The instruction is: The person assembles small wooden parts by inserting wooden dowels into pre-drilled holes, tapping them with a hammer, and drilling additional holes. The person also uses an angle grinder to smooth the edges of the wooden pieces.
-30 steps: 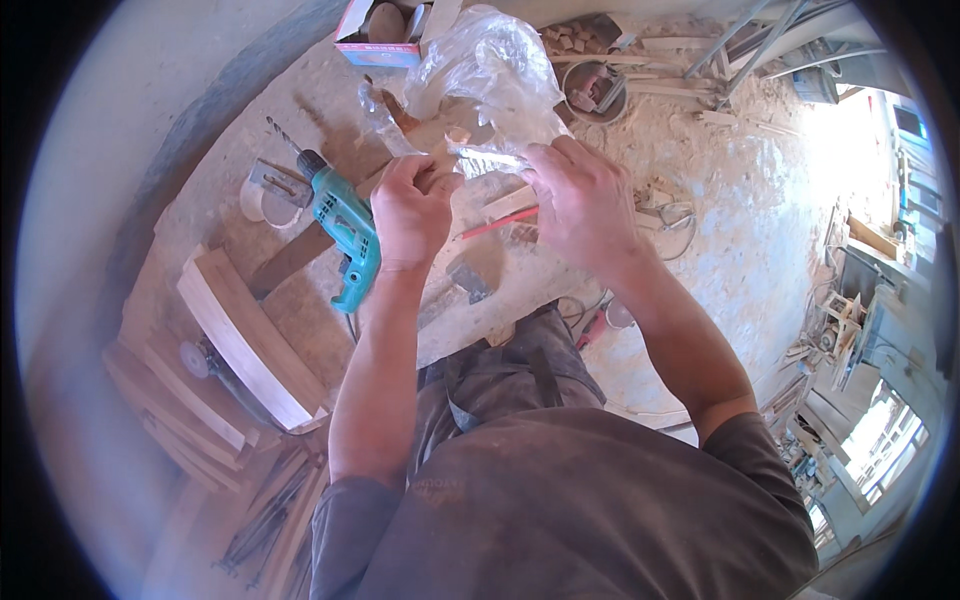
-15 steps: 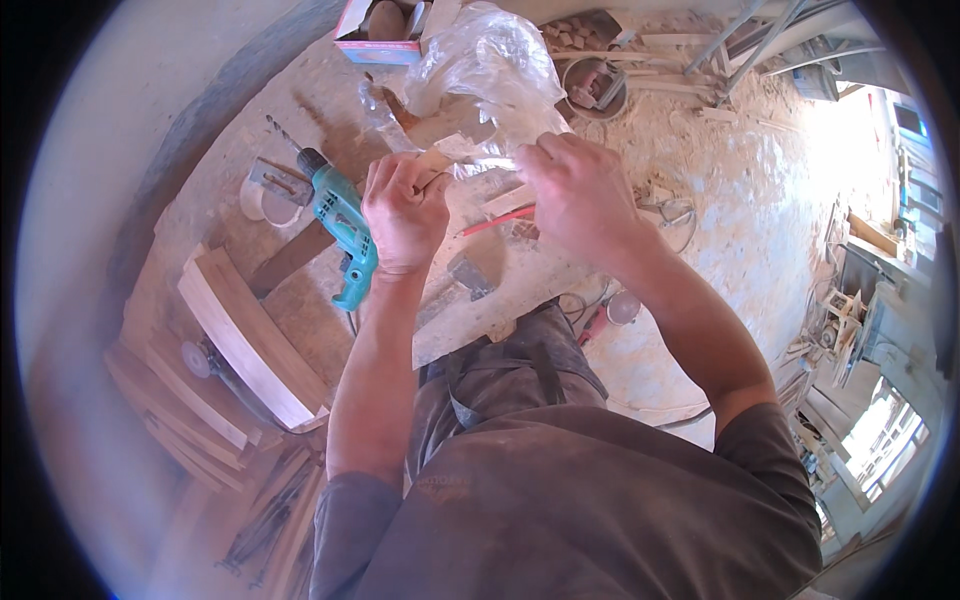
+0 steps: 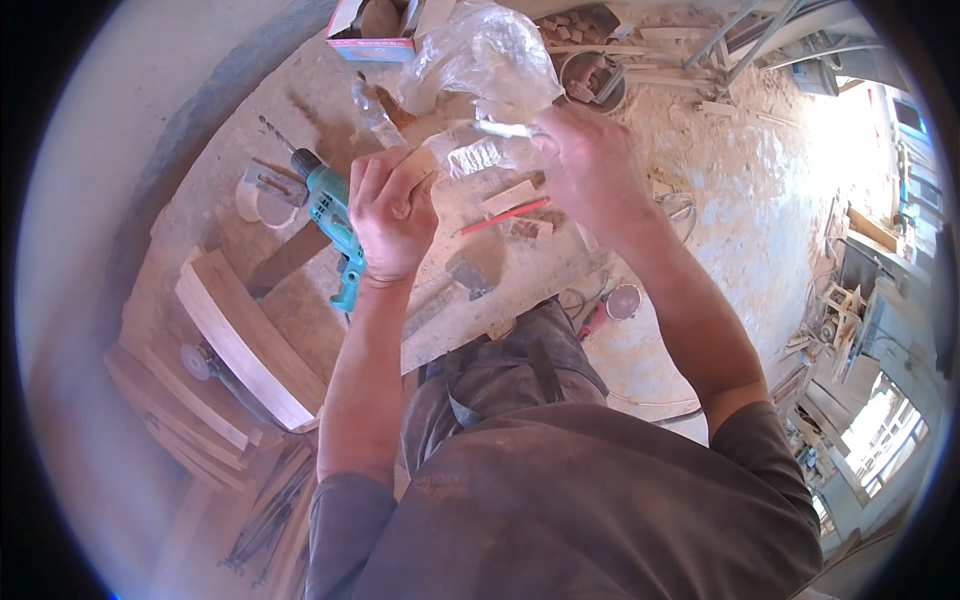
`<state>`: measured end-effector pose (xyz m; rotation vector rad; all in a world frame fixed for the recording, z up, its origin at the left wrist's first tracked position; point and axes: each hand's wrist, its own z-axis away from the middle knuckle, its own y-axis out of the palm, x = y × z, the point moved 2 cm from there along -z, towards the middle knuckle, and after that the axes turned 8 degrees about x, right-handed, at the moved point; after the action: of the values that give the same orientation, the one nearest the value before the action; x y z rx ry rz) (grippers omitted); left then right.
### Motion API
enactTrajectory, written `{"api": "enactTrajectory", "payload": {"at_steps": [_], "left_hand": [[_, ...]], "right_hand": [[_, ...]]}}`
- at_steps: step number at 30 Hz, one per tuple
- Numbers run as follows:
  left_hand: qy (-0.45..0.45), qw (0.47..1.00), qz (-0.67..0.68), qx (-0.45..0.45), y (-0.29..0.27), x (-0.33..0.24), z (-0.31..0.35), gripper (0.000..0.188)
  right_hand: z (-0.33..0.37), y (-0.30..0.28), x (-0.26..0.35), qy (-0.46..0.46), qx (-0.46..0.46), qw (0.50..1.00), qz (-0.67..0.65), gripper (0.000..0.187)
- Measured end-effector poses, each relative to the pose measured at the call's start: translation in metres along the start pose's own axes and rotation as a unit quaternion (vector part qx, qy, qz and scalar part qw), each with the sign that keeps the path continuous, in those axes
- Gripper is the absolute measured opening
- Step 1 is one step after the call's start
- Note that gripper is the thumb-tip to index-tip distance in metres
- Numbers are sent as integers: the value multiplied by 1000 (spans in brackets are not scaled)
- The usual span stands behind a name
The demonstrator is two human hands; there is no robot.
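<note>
My left hand (image 3: 390,215) is closed, its fingers curled round a small pale piece (image 3: 424,162) that looks like wood and is mostly hidden. In my right hand (image 3: 592,170) is a slender white stick-like thing (image 3: 508,129), pointing left from the fingertips; motion blurs it. The two hands are apart above the work surface. Below them lie a red pencil (image 3: 500,217) and a short wooden block (image 3: 509,197). A teal power drill (image 3: 336,212) with a bit in its chuck rests just left of my left hand.
Crumpled clear plastic (image 3: 490,60) and an open box (image 3: 372,48) are at the back. A curved wooden piece (image 3: 240,335) stands at left, by more curved boards (image 3: 185,405). A round-disc tool (image 3: 622,301) lies right of my legs; a round container (image 3: 592,82) sits farther back.
My hands have drawn apart: the right went up and right with the white stick, the left slightly left. The stick's tip has come away from the pale piece.
</note>
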<state>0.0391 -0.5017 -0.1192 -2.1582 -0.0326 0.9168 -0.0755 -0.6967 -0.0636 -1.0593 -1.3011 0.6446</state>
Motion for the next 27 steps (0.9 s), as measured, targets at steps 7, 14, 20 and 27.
{"api": "enactTrajectory", "payload": {"at_steps": [7,14,20,27], "left_hand": [[169,981,-35,87,-14,2,-5,24],[191,978,-35,76,-17,2,-1,23],[-35,996,77,38,-6,8,6,14],[-546,680,489,-30,15,17,15,20]], "right_hand": [[-23,-16,5,-101,108,986,84,10],[-33,-34,-3,-43,154,986,53,11],[-29,-23,-25,23,168,985,-40,7],[10,12,6,114,-6,977,-182,6]]}}
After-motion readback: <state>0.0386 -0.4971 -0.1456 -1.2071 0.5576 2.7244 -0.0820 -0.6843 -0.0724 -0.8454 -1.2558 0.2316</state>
